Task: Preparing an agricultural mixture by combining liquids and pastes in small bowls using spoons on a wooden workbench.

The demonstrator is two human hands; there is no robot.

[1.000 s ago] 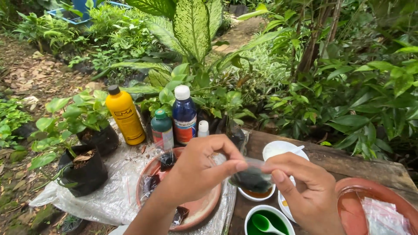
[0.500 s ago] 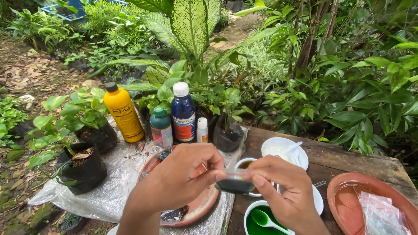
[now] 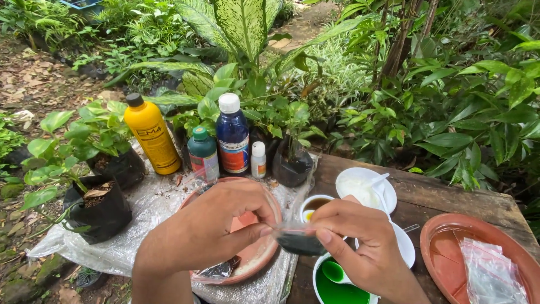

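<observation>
— Now, what are the hands doing with that little bag?

— Both pinch it. The left hand [image 3: 211, 225] has thumb and fingers closed on one end of the small clear bag [image 3: 298, 239], and the right hand [image 3: 360, 239] is clamped on the other end. The bag hangs between them, dark at the bottom, above the table edge, between the terracotta saucer [image 3: 256, 262] and the green bowl [image 3: 337, 284].

— Has it moved compared with a second ago?

— Yes. A second ago the hands overlapped, and the bag sat higher, over the small cup of brown liquid [image 3: 315, 204]. Now they have drawn apart and come down toward the person, so the bag's top is stretched taut; that looks like its mouth being pulled closed or open, though which one cannot be told.

— And everything else?

— Unmoved: the yellow bottle [image 3: 151, 141], blue bottle [image 3: 232, 135] and white plate [image 3: 365, 188] stand as before.
</observation>
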